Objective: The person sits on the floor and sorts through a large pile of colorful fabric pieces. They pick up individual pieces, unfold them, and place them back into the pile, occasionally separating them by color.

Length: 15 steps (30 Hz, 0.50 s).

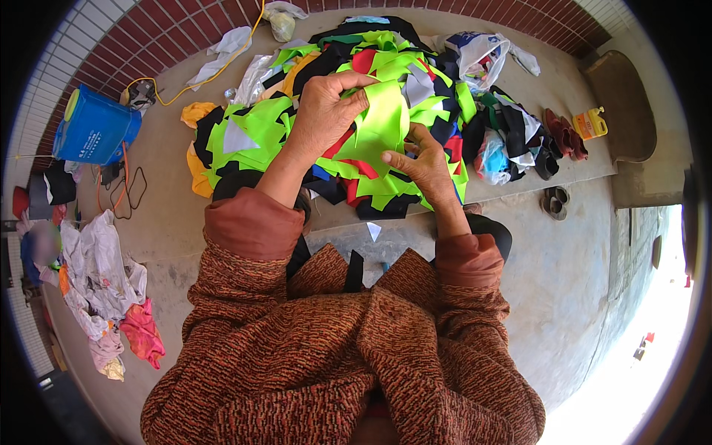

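Note:
My left hand (328, 111) pinches the top edge of a neon green fabric piece (384, 108) between thumb and fingers. The piece hangs over a heap of fabric scraps (250, 133) in neon green, black, red, grey and yellow. Close to the lower right side of that piece is my right hand (428, 167), its thumb and fingers apart and nothing seen gripped in it. Whether its fingertips touch the cloth is hard to tell. A small pale triangular scrap (374, 231) lies on the floor in front of me.
A blue container (97, 127) with an orange cord stands at left, above crumpled plastic sheeting (105, 261). Right of the heap are a stuffed plastic bag (481, 58), dark red shoes (564, 133) and a yellow jug (589, 123). A floor step edge (534, 186) runs below them.

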Each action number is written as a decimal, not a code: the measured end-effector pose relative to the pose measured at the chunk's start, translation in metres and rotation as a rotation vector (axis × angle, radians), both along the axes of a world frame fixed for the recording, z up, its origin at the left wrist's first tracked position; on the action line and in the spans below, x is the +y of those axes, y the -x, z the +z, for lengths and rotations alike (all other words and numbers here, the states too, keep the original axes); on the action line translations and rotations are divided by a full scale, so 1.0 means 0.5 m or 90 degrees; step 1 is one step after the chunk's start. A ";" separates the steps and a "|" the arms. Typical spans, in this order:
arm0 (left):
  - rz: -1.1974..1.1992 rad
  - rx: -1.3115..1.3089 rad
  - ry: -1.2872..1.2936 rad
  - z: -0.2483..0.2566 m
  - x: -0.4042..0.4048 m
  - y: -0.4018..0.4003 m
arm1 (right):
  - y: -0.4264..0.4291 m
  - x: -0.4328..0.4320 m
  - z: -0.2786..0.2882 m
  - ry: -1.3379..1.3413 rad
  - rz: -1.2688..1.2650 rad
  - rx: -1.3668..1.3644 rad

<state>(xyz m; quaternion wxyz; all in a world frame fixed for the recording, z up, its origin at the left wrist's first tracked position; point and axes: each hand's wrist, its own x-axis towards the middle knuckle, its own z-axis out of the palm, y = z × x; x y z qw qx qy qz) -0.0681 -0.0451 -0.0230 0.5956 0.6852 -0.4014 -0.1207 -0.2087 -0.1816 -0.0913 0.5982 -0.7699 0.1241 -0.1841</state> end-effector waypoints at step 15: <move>-0.090 0.083 -0.056 0.026 0.008 0.006 | -0.001 0.023 0.011 -0.298 0.056 -0.028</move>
